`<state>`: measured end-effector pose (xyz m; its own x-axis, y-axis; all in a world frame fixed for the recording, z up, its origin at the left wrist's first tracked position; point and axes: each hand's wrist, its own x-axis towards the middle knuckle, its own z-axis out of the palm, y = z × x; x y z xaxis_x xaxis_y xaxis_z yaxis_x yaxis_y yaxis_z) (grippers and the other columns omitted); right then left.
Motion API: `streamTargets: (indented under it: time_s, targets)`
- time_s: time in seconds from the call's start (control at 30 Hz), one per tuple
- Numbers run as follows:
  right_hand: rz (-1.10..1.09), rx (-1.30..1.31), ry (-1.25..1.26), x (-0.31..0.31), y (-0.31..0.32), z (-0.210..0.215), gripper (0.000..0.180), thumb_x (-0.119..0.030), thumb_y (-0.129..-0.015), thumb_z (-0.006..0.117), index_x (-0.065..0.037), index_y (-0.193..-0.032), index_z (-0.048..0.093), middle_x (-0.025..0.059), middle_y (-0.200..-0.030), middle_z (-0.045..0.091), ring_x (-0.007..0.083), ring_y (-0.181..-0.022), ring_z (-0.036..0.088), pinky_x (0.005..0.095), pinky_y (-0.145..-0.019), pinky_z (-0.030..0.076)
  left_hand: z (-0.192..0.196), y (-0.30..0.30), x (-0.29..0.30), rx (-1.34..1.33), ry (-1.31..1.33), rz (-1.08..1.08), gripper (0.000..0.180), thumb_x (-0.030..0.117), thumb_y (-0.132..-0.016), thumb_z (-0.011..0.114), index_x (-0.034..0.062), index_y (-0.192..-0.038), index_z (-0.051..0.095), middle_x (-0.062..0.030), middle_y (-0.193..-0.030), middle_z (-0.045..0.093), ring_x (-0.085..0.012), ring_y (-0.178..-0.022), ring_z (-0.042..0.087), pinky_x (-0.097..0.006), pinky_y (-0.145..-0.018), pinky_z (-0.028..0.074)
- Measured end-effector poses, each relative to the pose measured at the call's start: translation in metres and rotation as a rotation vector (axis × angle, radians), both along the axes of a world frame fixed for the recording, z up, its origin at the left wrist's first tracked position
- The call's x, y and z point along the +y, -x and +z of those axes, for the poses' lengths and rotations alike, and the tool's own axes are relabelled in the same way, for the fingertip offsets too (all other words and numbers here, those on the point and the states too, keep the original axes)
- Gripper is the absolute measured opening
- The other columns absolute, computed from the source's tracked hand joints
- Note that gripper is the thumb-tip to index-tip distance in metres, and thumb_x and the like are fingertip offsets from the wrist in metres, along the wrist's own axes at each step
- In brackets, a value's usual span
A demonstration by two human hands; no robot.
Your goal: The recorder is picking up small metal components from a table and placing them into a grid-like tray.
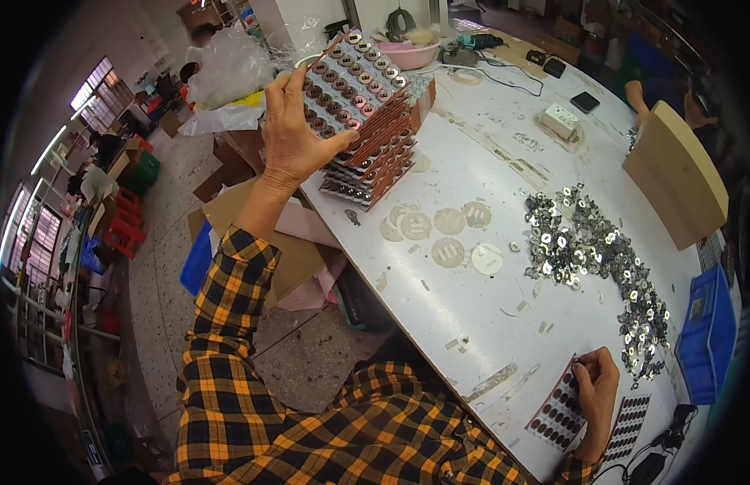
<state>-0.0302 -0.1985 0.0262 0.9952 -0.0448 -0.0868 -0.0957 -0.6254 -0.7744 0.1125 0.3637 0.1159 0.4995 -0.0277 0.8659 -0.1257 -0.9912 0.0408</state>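
At the table's far left edge, my left hand (290,133) spans the near side of the top sheet (354,85) on a tall stack, thumb at one corner and fingers at the other. Rows of small round metal pieces cover this sheet. Below it, the uneven stack (371,174) shows reddish-brown edges. Low on the right, my right hand (597,396) pinches the upper edge of a white sheet of dark oval stickers (555,412). Its thumb presses near the corner; the other fingertips are partly hidden. A second sticker sheet (629,426) lies beside that wrist.
Loose metal pieces (565,238) spread over the right side of the white table (439,323). Nearby are a blue bin (706,335) and an upright brown board (678,174). Round marks (447,252) dot the middle. A pink basin (411,55) stands behind; another person's arm (636,99) shows far right.
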Motion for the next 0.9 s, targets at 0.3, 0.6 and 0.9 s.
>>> streamTargets:
  time_s: [0.3,0.6,0.9]
  targets:
    - [0.014,0.156,-0.13,-0.016,-0.001,0.004,0.011,-0.001,-0.088,0.069,0.002,-0.092,0.06,-0.0021,-0.074,0.056,0.0066,-0.063,0.049,0.0239,-0.059,0.04,0.013,0.033,-0.037,-0.06,0.125,-0.021,0.105,0.026,-0.059,0.101,0.0063,-0.15,0.051,-0.0135,-0.125,0.052,-0.0323,-0.11,0.062,-0.041,-0.097,0.055]
    - [0.019,0.019,-0.187,-0.006,0.006,0.019,0.013,-0.008,-0.098,0.069,0.004,-0.102,0.07,0.001,-0.077,0.065,0.0066,-0.064,0.056,0.0235,-0.057,0.042,-0.055,0.102,-0.175,0.785,1.609,-0.898,0.019,0.019,-0.106,0.069,0.0026,-0.113,0.077,0.0029,-0.092,0.074,-0.0026,-0.072,0.064,-0.021,-0.054,0.051]
    - [0.195,0.205,-0.807,0.02,0.023,-0.006,0.047,-0.032,-0.107,0.064,0.012,-0.124,0.065,0.013,-0.095,0.074,0.0125,-0.066,0.067,0.0254,-0.049,0.052,-0.101,0.129,-0.264,1.21,1.902,-1.133,0.033,0.019,-0.111,0.059,-0.0036,-0.132,0.07,-0.0052,-0.105,0.077,-0.0089,-0.085,0.07,-0.025,-0.066,0.061]
